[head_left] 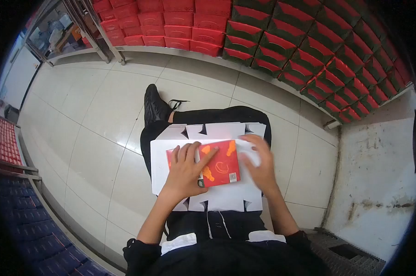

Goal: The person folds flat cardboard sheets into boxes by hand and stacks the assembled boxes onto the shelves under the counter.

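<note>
A red box or packet [222, 168] with orange figures and a small white label lies over white die-cut cardboard [217, 202] on the person's lap. My left hand [186, 170] rests on its left part with the fingers spread, thumb toward the bottom edge. More red shows beneath and left of these fingers. My right hand [259, 163] is just right of the red box, over the cardboard, its fingers apart and slightly blurred. Nothing shows between those fingers.
Racks of stacked red boxes [178, 32] and red-and-dark boxes [304, 50] line the far side. Dark blue boxes [38, 225] fill a rack at left. A stained white panel [378, 161] stands at right. A black shoe [156, 106] rests on the tiled floor [102, 115].
</note>
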`<action>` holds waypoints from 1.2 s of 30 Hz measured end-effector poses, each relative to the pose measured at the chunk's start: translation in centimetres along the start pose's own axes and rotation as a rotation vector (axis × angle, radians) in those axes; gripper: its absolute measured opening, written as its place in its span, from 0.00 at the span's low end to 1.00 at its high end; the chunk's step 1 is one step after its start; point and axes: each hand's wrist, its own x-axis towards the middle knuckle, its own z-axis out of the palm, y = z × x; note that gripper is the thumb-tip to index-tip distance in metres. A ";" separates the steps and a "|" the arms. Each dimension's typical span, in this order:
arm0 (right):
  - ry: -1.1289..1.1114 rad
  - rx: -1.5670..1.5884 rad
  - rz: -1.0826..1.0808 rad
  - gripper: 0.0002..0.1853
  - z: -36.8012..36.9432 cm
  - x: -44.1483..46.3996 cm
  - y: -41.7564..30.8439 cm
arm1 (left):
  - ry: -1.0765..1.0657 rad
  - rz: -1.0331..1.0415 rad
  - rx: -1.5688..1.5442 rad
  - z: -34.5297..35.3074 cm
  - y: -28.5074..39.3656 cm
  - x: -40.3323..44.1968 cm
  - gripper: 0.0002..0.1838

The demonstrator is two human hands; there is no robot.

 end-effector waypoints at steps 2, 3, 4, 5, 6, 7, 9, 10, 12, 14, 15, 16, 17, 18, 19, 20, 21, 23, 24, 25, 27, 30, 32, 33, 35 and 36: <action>-0.186 -0.225 -0.128 0.16 2.1 0.1 0.5 | -0.041 0.039 -0.065 0.8 -0.6 -0.1 0.55; -0.209 -0.220 -0.106 0.16 3.3 0.0 1.7 | -0.047 0.039 -0.069 0.8 -0.8 -0.2 0.55; -0.231 -0.217 -0.085 0.17 4.1 0.0 2.6 | 0.002 0.029 -0.106 0.7 -1.2 -0.3 0.56; -0.234 -0.219 -0.082 0.17 4.6 0.0 3.2 | 0.055 0.017 -0.142 0.7 -1.6 -0.3 0.58; -0.213 -0.168 0.000 0.15 5.0 0.1 3.6 | 0.118 -0.058 -0.066 0.7 -1.9 -0.6 0.53; -0.193 -0.117 0.083 0.13 5.3 0.2 3.8 | 0.115 -0.064 -0.068 1.6 -2.7 -0.6 0.53; -0.167 -0.104 0.098 0.11 5.6 0.3 3.6 | 0.582 -0.391 -0.718 4.6 -4.7 -0.7 0.32; -0.134 -0.097 0.110 0.09 5.7 0.3 3.6 | 0.576 -0.400 -0.720 5.0 -5.1 -0.7 0.32; -0.152 -0.097 0.127 0.09 5.9 0.6 4.1 | 0.325 -0.655 -1.336 5.6 -5.7 -0.6 0.13; -0.160 -0.098 0.144 0.09 5.9 0.2 4.5 | 0.382 -0.623 -1.330 6.1 -5.6 -0.4 0.08; -0.183 -0.097 0.176 0.09 6.0 0.2 4.8 | 0.451 -0.577 -1.319 6.2 -5.6 -0.2 0.05; -0.201 -0.096 0.201 0.08 6.0 0.4 4.8 | 0.455 -0.565 -1.319 6.3 -5.8 -0.2 0.05; -0.189 -0.101 0.183 0.08 5.9 0.5 4.5 | 0.463 -0.559 -1.212 6.4 -5.9 -0.4 0.05; -0.236 -0.282 0.126 0.08 5.8 0.4 3.8 | 0.476 -0.541 -1.105 6.4 -6.0 -0.4 0.05; -0.264 -0.472 0.061 0.09 5.6 0.8 3.2 | 0.496 -0.529 -1.061 6.5 -6.1 -0.2 0.05; -0.290 -0.545 0.003 0.09 5.8 1.0 2.5 | 0.517 -0.512 -1.019 6.7 -6.0 -0.2 0.05; -0.314 -0.622 -0.045 0.10 6.2 0.8 1.8 | 0.532 -0.517 -1.044 6.8 -5.9 -0.2 0.05; -0.439 -0.565 -0.096 0.20 7.9 0.5 1.6 | 0.555 -0.513 -1.076 6.5 -5.4 0.1 0.06; -0.382 -0.602 -0.095 0.27 8.3 0.1 0.5 | 0.565 -0.511 -1.084 6.2 -5.1 -0.1 0.06; -0.322 -0.634 -0.095 0.34 8.6 -0.3 -0.9 | 0.599 -0.512 -1.039 6.3 -5.1 -0.3 0.06; -0.241 -0.612 -0.069 0.44 8.3 -2.3 -1.7 | 0.677 -0.545 -0.950 6.6 -4.7 -0.8 0.06; -0.134 -0.623 0.071 0.45 6.9 -6.2 -1.6 | 0.922 -0.746 -1.134 8.8 -2.8 -3.0 0.19; -0.107 -0.450 0.279 0.46 6.0 -7.9 -0.7 | 0.896 -0.867 -1.737 10.1 -1.9 -4.6 0.35; -0.095 -0.453 0.281 0.46 5.7 -8.0 -0.5 | 0.886 -0.858 -1.740 9.3 -0.5 -5.2 0.35; -0.127 -0.454 0.167 0.46 5.2 -8.5 -0.1 | 0.587 -0.739 -1.746 7.4 2.0 -6.0 0.36; -0.078 -0.327 0.107 0.47 4.8 -8.1 0.4 | 0.578 -0.613 -1.780 7.6 1.5 -6.6 0.45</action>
